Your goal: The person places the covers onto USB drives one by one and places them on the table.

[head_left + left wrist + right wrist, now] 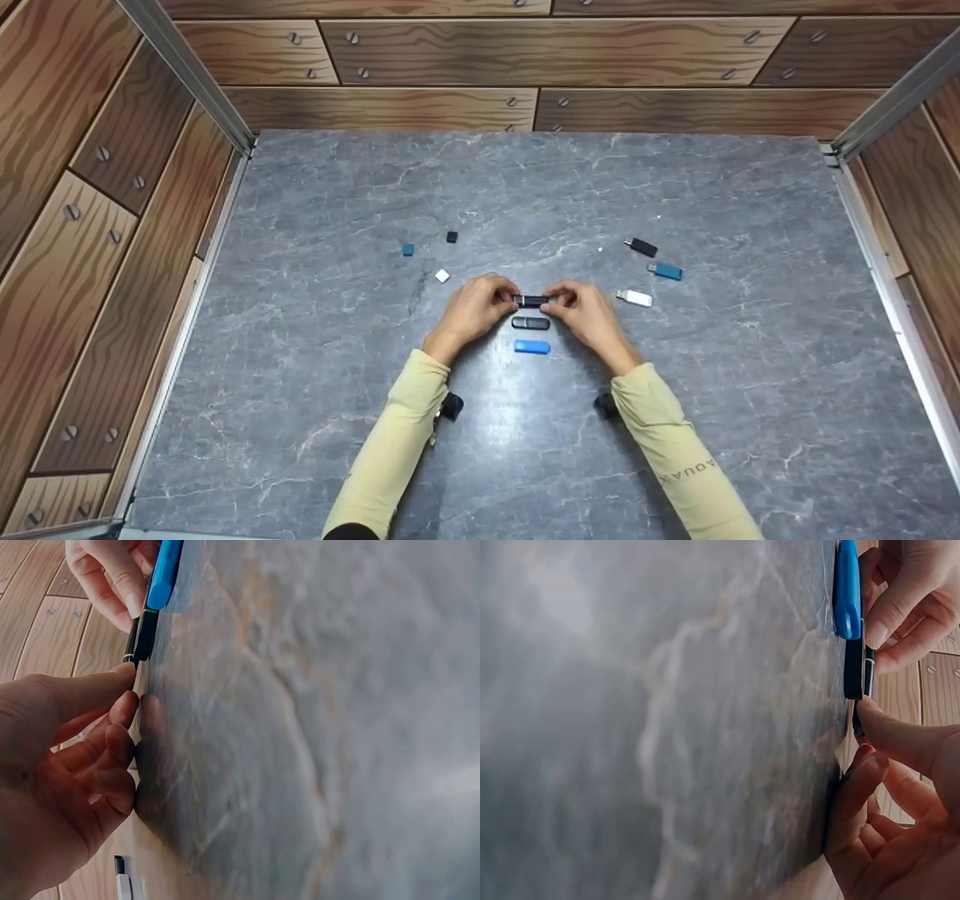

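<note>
Wood-look walls stand behind a gray marbled tabletop. The left hand and right hand pinch the ends of a black USB stick, just past a dark gray stick — probably light, hard, slick, best held at both ends.

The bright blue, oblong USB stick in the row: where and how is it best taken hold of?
Probably by its two short ends, pinched from the left and right: the bright blue, oblong, plastic-looking stick lies crosswise with both ends free, while the dark, round-ended stick lies close along its far long side.
</note>
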`<action>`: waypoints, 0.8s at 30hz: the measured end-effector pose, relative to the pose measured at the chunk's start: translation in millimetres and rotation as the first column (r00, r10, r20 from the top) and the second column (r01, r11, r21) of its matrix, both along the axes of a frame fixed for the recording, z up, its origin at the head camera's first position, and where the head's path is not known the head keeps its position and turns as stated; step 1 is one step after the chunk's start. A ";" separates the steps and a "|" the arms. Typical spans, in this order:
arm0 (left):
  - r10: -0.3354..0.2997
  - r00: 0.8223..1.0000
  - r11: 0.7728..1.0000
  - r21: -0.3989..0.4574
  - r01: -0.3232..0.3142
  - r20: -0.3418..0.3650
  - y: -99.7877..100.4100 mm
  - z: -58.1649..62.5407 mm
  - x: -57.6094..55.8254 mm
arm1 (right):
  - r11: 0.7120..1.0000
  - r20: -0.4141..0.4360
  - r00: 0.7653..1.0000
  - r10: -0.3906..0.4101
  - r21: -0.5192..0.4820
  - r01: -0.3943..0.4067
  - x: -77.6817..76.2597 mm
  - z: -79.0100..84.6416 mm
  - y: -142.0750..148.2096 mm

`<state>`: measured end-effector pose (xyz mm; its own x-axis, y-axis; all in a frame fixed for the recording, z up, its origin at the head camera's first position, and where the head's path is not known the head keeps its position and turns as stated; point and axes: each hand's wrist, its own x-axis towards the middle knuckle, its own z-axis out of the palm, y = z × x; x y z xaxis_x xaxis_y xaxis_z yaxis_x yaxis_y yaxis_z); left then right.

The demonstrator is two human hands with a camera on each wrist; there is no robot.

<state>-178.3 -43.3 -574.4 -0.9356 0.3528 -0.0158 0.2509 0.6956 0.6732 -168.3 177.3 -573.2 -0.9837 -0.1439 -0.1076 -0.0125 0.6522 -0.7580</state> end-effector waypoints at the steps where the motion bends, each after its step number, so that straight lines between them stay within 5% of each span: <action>1: 0.000 1.000 1.000 -0.004 0.000 -0.001 0.0 0.2 -0.2 | 1.000 0.002 1.000 -0.001 0.000 0.001 -0.1 0.2 -0.1; 15: 0.012 1.000 1.000 0.005 -0.012 0.019 0.4 0.7 -0.5 | 1.000 0.025 1.000 0.002 0.001 -0.002 -0.3 0.7 -1.7; 24: 0.032 0.998 0.998 0.050 -0.035 0.058 -11.0 2.0 2.1 | 0.995 0.070 0.997 -0.031 -0.098 0.037 4.2 4.6 4.3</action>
<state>-176.2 -54.3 -572.3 -0.9451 0.3227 -0.0521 0.1881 0.6671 0.7208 -164.0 181.6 -568.6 -0.9791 -0.1238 -0.1614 0.0622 0.5732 -0.8170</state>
